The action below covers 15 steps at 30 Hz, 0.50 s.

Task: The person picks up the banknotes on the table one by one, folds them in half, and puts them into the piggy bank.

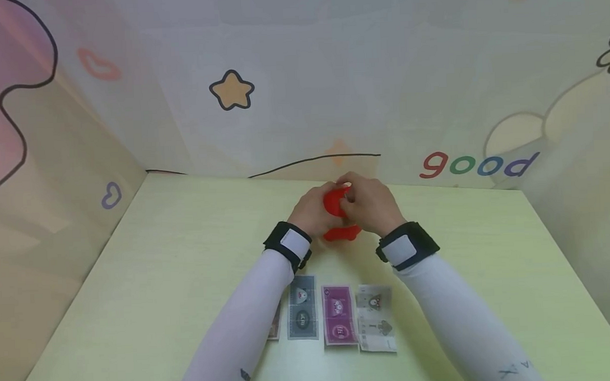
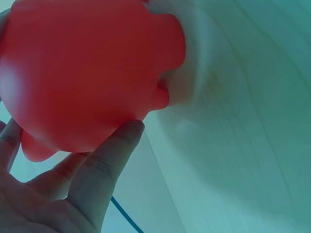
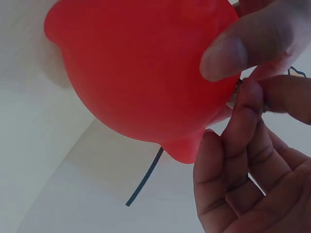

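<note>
A round red piggy bank [image 1: 336,204] with stubby feet stands near the back of the table, partly covered by both hands. My left hand [image 1: 309,213] grips it from the left; in the right wrist view its thumb lies across the red surface [image 3: 141,73]. Above the top of the bank, my right hand [image 1: 373,205] pinches a small thing [image 3: 234,98] between thumb and forefinger. It looks like a folded banknote, mostly hidden by the fingers. In the left wrist view, the left fingers [image 2: 104,167] spread along the bank's side.
Nearer me on the table [image 1: 186,262] lie toy banknotes: a blue-grey one [image 1: 302,308], a purple one [image 1: 339,315] and a whitish one [image 1: 377,318]. A brownish note [image 1: 274,328] is partly under the left forearm. A printed backdrop [image 1: 307,101] stands behind the table.
</note>
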### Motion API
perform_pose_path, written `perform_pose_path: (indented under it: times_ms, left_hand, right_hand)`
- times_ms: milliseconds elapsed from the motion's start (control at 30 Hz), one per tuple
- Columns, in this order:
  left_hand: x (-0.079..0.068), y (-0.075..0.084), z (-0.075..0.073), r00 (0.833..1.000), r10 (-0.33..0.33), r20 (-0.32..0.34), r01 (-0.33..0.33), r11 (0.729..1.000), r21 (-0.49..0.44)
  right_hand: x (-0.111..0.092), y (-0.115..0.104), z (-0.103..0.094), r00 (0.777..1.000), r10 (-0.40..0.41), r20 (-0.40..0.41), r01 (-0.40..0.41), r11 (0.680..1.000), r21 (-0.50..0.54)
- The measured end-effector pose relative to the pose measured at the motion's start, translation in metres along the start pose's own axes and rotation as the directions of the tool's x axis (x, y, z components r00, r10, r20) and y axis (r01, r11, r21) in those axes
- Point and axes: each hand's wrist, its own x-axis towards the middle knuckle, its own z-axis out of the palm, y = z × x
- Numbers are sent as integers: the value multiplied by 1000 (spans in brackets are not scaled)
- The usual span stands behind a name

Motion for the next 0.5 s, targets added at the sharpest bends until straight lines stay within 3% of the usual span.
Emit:
perform_pose_path:
  times_ms: [500]
  left_hand:
    - [-1, 2, 2, 1000, -6, -7, 6, 1000, 5]
  right_hand:
    - [-7, 8, -4, 998, 20, -52, -15, 997, 78]
